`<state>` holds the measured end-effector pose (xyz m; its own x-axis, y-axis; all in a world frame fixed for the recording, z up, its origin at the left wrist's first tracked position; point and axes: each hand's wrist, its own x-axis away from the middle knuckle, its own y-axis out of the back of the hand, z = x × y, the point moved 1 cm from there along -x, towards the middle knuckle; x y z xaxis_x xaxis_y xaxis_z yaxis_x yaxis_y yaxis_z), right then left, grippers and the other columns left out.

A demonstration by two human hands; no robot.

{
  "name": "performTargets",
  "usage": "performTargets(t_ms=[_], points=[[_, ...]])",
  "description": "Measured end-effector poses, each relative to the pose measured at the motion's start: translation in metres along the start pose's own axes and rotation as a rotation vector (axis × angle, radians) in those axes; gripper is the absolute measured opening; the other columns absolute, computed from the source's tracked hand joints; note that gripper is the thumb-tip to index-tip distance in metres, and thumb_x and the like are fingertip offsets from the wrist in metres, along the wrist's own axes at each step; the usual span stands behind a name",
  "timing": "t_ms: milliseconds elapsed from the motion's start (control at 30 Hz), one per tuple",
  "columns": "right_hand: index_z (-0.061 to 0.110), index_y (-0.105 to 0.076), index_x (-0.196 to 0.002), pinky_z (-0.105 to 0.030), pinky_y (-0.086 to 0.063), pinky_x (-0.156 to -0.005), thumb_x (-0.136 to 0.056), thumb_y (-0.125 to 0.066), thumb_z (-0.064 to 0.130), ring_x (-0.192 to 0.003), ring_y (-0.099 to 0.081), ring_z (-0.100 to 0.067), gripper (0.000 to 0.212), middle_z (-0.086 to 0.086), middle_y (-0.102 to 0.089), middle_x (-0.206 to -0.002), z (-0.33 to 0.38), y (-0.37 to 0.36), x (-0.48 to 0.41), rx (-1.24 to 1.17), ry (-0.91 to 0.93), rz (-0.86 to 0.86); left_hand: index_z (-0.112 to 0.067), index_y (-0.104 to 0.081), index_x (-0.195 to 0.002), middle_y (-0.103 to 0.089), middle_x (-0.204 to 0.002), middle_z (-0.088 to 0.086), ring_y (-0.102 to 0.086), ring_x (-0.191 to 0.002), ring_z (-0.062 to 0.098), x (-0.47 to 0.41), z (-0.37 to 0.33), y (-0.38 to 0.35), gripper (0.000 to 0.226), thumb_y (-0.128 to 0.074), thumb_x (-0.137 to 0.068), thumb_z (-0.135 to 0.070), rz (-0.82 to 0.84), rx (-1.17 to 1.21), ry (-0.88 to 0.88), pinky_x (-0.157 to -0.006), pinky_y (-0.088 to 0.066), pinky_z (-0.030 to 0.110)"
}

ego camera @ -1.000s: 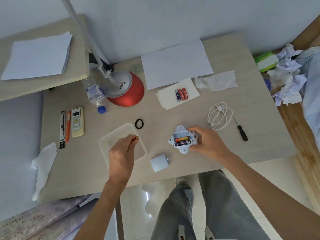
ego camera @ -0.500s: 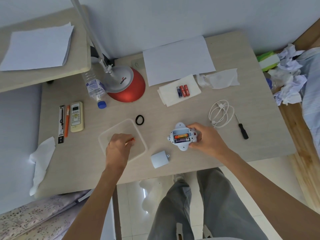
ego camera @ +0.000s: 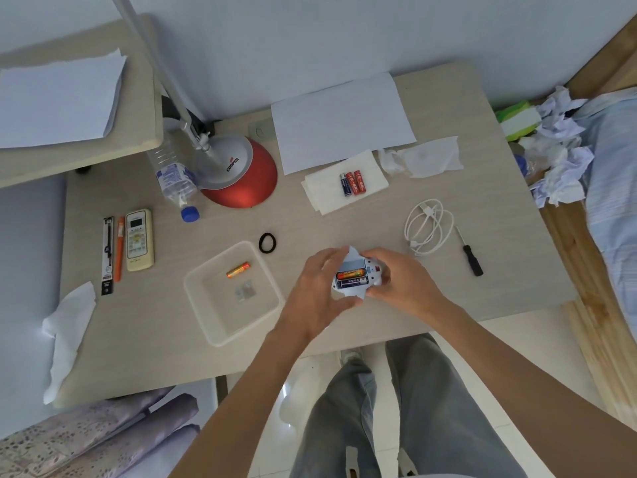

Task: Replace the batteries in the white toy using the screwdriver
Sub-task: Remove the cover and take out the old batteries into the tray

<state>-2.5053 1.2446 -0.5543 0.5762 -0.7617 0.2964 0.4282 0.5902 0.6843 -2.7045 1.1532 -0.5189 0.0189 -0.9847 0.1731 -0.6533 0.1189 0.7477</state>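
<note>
Left hand (ego camera: 315,291) has dropped one old battery (ego camera: 238,269) in the tray (ego camera: 193,288) and returned to the toy (ego camera: 356,274), both hands' fingers gripping it above the counter (ego camera: 344,229), two old cells left to pull.

We are in a home, most likely a bedroom used as a small work corner. A light wood-grain table (ego camera: 482,188) stands against a plain pale wall, and bedding shows on both sides of it: a blue striped sheet (ego camera: 613,174) past its right edge and a purple flowered cover (ego camera: 86,439) below its front left corner. On the table sit household things: an air-conditioner remote (ego camera: 139,239), a red-based desk lamp (ego camera: 238,174), a water bottle (ego camera: 175,181) and a coiled charging cable (ego camera: 428,226). Crumpled tissues (ego camera: 558,160) pile up beyond the right edge.
</note>
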Motion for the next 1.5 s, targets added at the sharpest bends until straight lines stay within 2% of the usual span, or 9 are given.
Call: performTargets(t_ms=[133,200,367,500,767,1033,1200,1367,1500], points=[[0.028,-0.055,-0.14,-0.032,-0.062,-0.082,-0.079,-0.09,0.04,-0.099,-0.065,-0.006,0.072,0.012,-0.061,-0.13,0.001,0.004,0.003,0.077,0.045,-0.002,-0.024,-0.052,-0.156,-0.057,-0.139,0.004,-0.058,-0.122,0.018,-0.015,0.01,-0.022,0.096,-0.099,-0.072,-0.032,0.029,0.182,0.079,-0.107,-0.056,0.04],[0.024,-0.053,-0.145,-0.037,-0.062,-0.087,-0.08,-0.088,0.045,-0.113,-0.064,-0.013,0.077,0.008,-0.054,-0.143,0.002,0.009,0.005,0.182,0.1,0.012,-0.023,-0.057,-0.152,-0.061,-0.133,0.002,-0.061,-0.117,0.018,-0.017,0.014,-0.026,0.093,-0.101,-0.07,-0.029,0.004,0.253,0.1,-0.104,-0.057,0.04],[0.034,-0.043,-0.153,-0.037,-0.057,-0.097,-0.09,-0.078,0.05,-0.136,-0.052,-0.022,0.075,-0.001,-0.046,-0.156,0.015,0.034,0.011,0.435,0.32,0.003,-0.04,-0.069,-0.137,-0.067,-0.126,-0.002,-0.068,-0.116,0.018,-0.024,0.023,-0.029,0.085,-0.104,-0.061,-0.023,0.038,0.505,0.244,-0.1,-0.061,0.044],[0.035,-0.044,-0.155,-0.038,-0.055,-0.101,-0.097,-0.068,0.049,-0.131,-0.05,-0.022,0.064,-0.004,-0.045,-0.151,0.024,0.042,0.006,0.563,0.466,0.111,-0.035,-0.071,-0.134,-0.068,-0.126,-0.001,-0.067,-0.116,0.02,-0.029,0.024,-0.032,0.08,-0.103,-0.063,-0.018,0.051,0.539,0.255,-0.103,-0.06,0.045],[0.036,-0.051,-0.146,-0.035,-0.06,-0.082,-0.101,-0.059,0.044,-0.104,-0.055,-0.017,0.046,-0.005,-0.047,-0.127,0.038,0.046,-0.018,0.64,0.555,0.241,-0.034,-0.073,-0.132,-0.069,-0.124,-0.002,-0.064,-0.117,0.02,-0.033,0.026,-0.034,0.083,-0.104,-0.057,-0.017,0.061,0.567,0.282,-0.108,-0.055,0.047],[0.039,-0.038,-0.156,-0.032,-0.061,-0.077,-0.1,-0.061,0.056,-0.098,-0.048,-0.012,0.063,-0.006,-0.042,-0.127,0.039,0.053,-0.03,0.697,0.544,0.365,-0.036,-0.073,-0.132,-0.07,-0.123,-0.004,-0.064,-0.116,0.02,-0.034,0.025,-0.033,0.082,-0.103,-0.058,-0.015,0.08,0.572,0.274,-0.108,-0.055,0.052],[0.035,-0.029,-0.161,-0.033,-0.061,-0.078,-0.099,-0.06,0.061,-0.105,-0.058,-0.018,0.074,-0.007,-0.045,-0.127,0.04,0.052,-0.036,0.763,0.546,0.413,-0.044,-0.073,-0.129,-0.073,-0.123,-0.005,-0.067,-0.117,0.023,-0.036,0.024,-0.031,0.082,-0.102,-0.053,-0.032,0.086,0.577,0.247,-0.106,-0.056,0.055],[0.047,-0.026,-0.156,-0.037,-0.061,-0.073,-0.097,-0.059,0.063,-0.099,-0.06,-0.021,0.07,-0.005,-0.047,-0.121,0.036,0.052,-0.041,0.752,0.6,0.42,-0.038,-0.077,-0.126,-0.073,-0.121,-0.002,-0.068,-0.115,0.02,-0.037,0.021,-0.029,0.081,-0.103,-0.054,-0.011,0.087,0.617,0.256,-0.105,-0.058,0.049],[0.043,-0.027,-0.157,-0.036,-0.062,-0.071,-0.097,-0.057,0.065,-0.097,-0.062,-0.021,0.072,-0.005,-0.048,-0.122,0.028,0.05,-0.041,0.76,0.629,0.4,-0.039,-0.077,-0.124,-0.073,-0.121,0.002,-0.068,-0.115,0.022,-0.039,0.019,-0.027,0.079,-0.103,-0.054,-0.012,0.115,0.638,0.256,-0.104,-0.059,0.049]])
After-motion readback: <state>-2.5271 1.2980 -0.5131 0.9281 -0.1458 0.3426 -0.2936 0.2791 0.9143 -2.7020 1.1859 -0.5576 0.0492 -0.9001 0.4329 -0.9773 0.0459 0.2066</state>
